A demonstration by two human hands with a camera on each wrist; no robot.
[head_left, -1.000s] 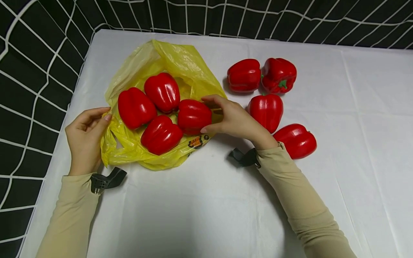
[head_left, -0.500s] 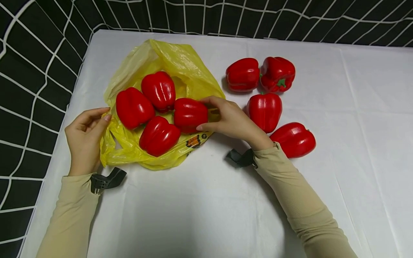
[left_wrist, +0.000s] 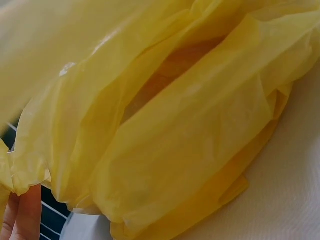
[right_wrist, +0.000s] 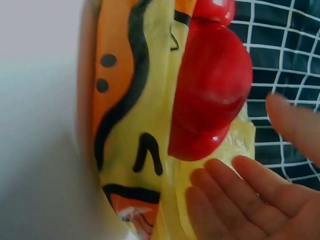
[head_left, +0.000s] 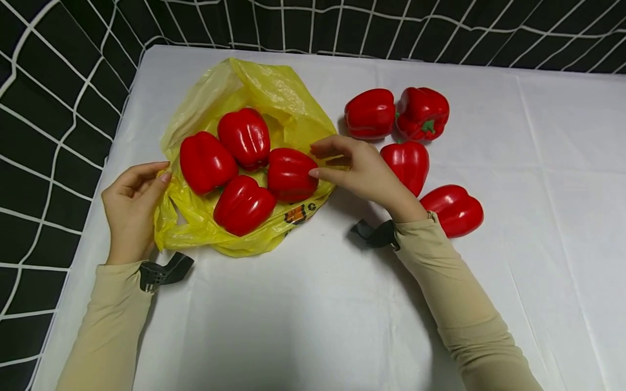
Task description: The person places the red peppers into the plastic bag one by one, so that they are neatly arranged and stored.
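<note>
My left hand [head_left: 133, 209] pinches the left rim of a yellow plastic bag [head_left: 288, 92] between thumb and fingers. The bag lies spread on the table, its mouth wide, with several red bell peppers inside. My right hand [head_left: 362, 169] hovers over the bag's right edge, thumb and fingers parted. Close by its fingertips lies the rightmost bagged bell pepper [head_left: 292, 175]. In the right wrist view the hand [right_wrist: 250, 205] holds nothing, with that bell pepper [right_wrist: 212, 80] just beyond the fingers. Folds of the yellow bag [left_wrist: 165, 130] fill the left wrist view.
Several more red bell peppers lie outside the bag on the right: a back pair, the left one [head_left: 370, 114] next to the right one [head_left: 423, 113], then one [head_left: 407, 164] partly behind my right hand, and another [head_left: 452, 210] near the sleeve. Dark white-grid walls [head_left: 313, 27] border the white table [head_left: 293, 326].
My right hand held the bell pepper and shifted it slightly left inside the bag. Now it has let go and drawn back to the right. My left hand stays on the bag's rim.
</note>
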